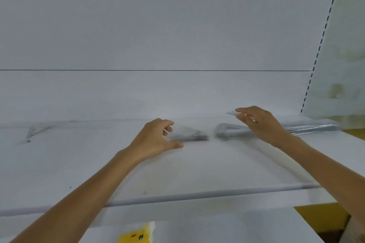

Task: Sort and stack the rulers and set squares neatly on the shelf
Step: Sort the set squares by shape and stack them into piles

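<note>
Blur hides detail: right hand (260, 124) pinches perhaps a set square (230, 113), left hand (156, 140) released.

- Left hand (156, 138) sits on the white shelf (197, 195), fingers loosely curled, thumb flat on the surface, just beside a stack of set squares (189, 135). Too blurry to say if it's touching.
- Right hand (258, 124) is raised a bit, pinching a clear pointed piece (230, 113) above a bundle of rulers (227, 133) that runs off to the right in shiny wrap.
- Far left there's a lone see-through set square (37, 130) lying flat.
- Slotted upright (324, 35) on the right, some yellow thing (136, 235) down at the near edge.
</note>
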The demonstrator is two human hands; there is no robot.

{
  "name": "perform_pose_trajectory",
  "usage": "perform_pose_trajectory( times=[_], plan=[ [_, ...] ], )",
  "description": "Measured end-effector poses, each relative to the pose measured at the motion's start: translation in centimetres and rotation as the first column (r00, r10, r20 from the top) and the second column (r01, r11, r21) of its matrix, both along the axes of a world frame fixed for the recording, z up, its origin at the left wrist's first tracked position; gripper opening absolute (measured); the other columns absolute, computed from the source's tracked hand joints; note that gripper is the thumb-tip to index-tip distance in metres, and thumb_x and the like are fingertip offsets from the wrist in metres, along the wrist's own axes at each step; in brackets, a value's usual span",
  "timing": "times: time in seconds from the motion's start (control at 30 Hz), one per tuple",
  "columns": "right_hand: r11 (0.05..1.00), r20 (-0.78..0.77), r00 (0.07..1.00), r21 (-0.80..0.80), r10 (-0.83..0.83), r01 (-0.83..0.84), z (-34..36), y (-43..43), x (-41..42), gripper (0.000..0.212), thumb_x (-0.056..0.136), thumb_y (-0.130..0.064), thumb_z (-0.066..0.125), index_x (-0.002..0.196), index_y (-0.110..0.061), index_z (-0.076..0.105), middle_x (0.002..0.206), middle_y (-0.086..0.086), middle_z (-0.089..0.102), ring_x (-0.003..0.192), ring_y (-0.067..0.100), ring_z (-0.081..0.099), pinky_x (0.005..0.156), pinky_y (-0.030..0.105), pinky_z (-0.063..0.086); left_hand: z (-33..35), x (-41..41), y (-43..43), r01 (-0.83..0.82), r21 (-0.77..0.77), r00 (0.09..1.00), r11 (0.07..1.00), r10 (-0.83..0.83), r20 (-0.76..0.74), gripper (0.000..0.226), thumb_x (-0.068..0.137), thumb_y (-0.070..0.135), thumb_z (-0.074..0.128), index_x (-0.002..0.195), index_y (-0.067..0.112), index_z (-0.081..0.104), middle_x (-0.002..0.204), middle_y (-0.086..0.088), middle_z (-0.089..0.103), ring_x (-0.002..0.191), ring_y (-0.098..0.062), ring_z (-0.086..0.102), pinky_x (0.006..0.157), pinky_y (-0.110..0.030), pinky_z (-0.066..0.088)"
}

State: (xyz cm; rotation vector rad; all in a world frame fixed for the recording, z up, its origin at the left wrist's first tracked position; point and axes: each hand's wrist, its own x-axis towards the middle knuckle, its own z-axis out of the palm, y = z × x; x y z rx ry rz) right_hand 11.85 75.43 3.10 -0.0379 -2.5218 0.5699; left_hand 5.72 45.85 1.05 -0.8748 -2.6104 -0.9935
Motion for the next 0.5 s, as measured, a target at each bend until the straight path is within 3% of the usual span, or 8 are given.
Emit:
perform_pose_trajectory(
  times=[0.13, 0.3, 0.5],
  plan=[
    [0.999, -0.019, 0.999, -0.011, 0.044, -0.044, 0.5, 1.0, -1.8, 0.035, 0.093, -0.035, 0.051, 0.125, -0.022, 0.057, 0.127, -0.001, 0.056, 0.115, 0.017, 0.052, 0.088, 0.02, 0.033, -0.1, 0.3, 0.7, -0.035, -0.015, 0.999, 0.999, 0.035, -0.018, 0.069, 0.066, 0.046, 0.077, 0.124, 0.02, 0.051, 0.1, 0.014, 0.053, 0.089, 0.001, 0.051, 0.069, -0.008, 0.039],
    [0.983, 0.315, 0.945, 0.13, 0.083, -0.13, -2.8, 0.8, -3.5, 0.041, 0.095, -0.038, 0.044, 0.13, -0.016, 0.05, 0.137, 0.003, 0.048, 0.122, 0.021, 0.047, 0.1, 0.031, 0.035, -0.4, 0.4, 1.6, -0.053, 0.0, 0.999, 0.999, 0.053, 0.001, 0.071, 0.068, 0.045, 0.076, 0.128, 0.019, 0.049, 0.105, 0.012, 0.054, 0.094, -0.003, 0.052, 0.076, -0.014, 0.038],
    [0.981, 0.272, 0.958, 0.139, 0.093, -0.135, -2.3, 0.0, -3.3, 0.034, 0.092, -0.026, 0.041, 0.109, -0.003, 0.059, 0.122, 0.011, 0.055, 0.116, 0.029, 0.05, 0.097, 0.037, 0.038, -0.3, 0.8, 2.1, -0.034, -0.084, 0.996, 0.996, 0.028, -0.079, 0.07, 0.07, 0.048, 0.073, 0.13, 0.022, 0.048, 0.108, 0.013, 0.053, 0.094, -0.002, 0.05, 0.076, -0.014, 0.037]
  ],
)
